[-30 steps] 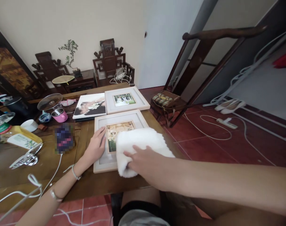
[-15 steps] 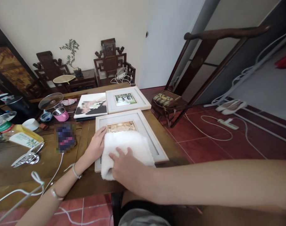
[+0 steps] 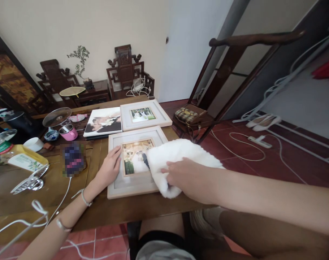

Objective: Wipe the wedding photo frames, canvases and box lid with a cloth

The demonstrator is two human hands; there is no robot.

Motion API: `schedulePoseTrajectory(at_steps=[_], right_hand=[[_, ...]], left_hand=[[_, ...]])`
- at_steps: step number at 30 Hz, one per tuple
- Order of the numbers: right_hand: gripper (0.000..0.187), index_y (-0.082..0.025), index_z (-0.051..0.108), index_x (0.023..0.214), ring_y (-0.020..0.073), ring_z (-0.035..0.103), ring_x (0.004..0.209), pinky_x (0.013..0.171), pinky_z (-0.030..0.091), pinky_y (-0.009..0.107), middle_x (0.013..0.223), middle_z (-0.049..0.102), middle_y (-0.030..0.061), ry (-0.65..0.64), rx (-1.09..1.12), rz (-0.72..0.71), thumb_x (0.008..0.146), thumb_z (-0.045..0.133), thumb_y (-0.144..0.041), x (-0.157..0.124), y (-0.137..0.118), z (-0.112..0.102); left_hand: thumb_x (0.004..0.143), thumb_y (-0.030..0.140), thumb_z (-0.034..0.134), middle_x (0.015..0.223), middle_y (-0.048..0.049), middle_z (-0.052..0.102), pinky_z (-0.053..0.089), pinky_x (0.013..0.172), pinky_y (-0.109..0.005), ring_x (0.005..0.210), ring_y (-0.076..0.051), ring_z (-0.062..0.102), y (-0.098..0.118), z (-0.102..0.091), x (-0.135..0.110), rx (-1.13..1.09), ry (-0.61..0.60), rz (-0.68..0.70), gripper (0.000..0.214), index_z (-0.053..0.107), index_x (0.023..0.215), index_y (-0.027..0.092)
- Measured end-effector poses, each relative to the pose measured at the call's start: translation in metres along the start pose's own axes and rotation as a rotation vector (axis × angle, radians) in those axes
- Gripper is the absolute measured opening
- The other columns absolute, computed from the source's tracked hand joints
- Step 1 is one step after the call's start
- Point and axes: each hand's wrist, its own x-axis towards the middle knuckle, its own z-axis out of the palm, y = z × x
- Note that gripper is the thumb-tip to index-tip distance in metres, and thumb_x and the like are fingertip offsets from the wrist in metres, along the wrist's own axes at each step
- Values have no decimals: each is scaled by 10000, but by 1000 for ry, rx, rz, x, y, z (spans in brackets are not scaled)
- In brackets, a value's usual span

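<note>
A light wooden picture frame [image 3: 114, 187] lies flat on the table, with a small wedding photo [image 3: 134, 160] in its middle. My left hand [image 3: 111, 164] holds this frame by its left side, fingers over the edge. In my right hand [image 3: 183, 177] is a thick white fluffy cloth [image 3: 191, 151], its fingers closed on it and pressing down. The cloth covers the right part of the frame and hangs past its right edge. Behind lie a second picture frame [image 3: 161, 121] and a photo panel [image 3: 104, 119] on top of something dark.
On the wooden table [image 3: 96, 209] to the left are a pink mug [image 3: 68, 133], an oil bottle [image 3: 29, 157], a metal clip [image 3: 31, 180], a blurred-out device [image 3: 73, 159] on a white cable, and a dark kettle [image 3: 20, 124]. A wooden chair [image 3: 229, 61] with a plaid bag [image 3: 187, 113] stands right.
My right hand has moved the white cloth rightward across the frame, uncovering the wedding photo. My left hand stays on the frame's left side.
</note>
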Motion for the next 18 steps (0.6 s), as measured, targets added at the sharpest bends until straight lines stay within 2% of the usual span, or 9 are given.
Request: schedulePoseTrajectory(at_steps=[3,4,9,14,18], right_hand=[[281,-95,729,944,324,667,899,704,473,384,1019,672,200,-163,-99,46,717,616,28,-4,1,-7],[276,-90,728,942,326,668,899,704,471,385,1013,671,202,-159,-105,63,717,618,28,-4,0,-9],[326,-107,716,995,344,605,1096,767,496,399,1068,676,197,-62,-160,94,750,562,44,14,8,-10],[470,-138,689,1107,316,423,1338,865,501,392,1412,511,161,149,-230,75,772,441,81,55,50,6],[489,-137,670,1159,313,375,1369,950,461,432,1481,439,130,288,-273,85,770,456,68,83,81,15]], left_hand=[[970,277,355,1457,-169,466,309,1160,-460,1374,-265,408,1,0,0,-2,-9,-3,459,512,1361,96],[970,275,354,1460,-166,462,311,1158,-464,1376,-265,405,1,1,0,2,-12,-1,459,507,1366,102],[971,247,330,1476,-167,439,320,1151,-472,1385,-265,389,-5,2,-2,35,-31,28,461,485,1384,113],[974,244,324,1479,-179,433,320,1149,-482,1405,-264,358,-13,1,-4,33,-36,33,462,481,1384,100],[972,249,337,1473,-172,445,315,1152,-490,1399,-265,372,-15,3,-2,15,-24,23,458,492,1379,111]])
